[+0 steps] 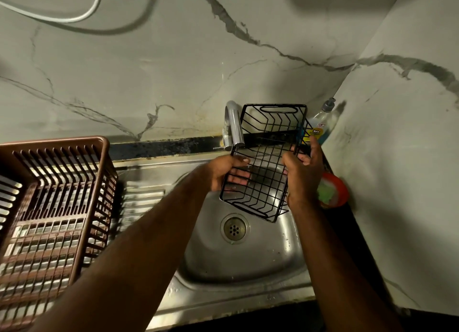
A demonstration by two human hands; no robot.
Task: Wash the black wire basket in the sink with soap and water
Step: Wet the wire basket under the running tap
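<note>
I hold the black wire basket (265, 162) tilted above the steel sink (248, 264), right by the chrome tap (233, 125). My left hand (224, 171) grips its left rim, thumb on top and fingers showing through the wires. On the other side my right hand (303, 172) grips the right rim, fingers curled round the wires. No running water shows at the tap's spout. A clear soap bottle (323, 125) with a pump stands in the corner behind the basket.
A brown plastic dish rack (57, 207) stands on the ribbed drainboard at the left. A red tub (335, 190) with something green in it sits on the right sink edge. The drain (234, 228) lies below the basket. Marble walls close the back and right.
</note>
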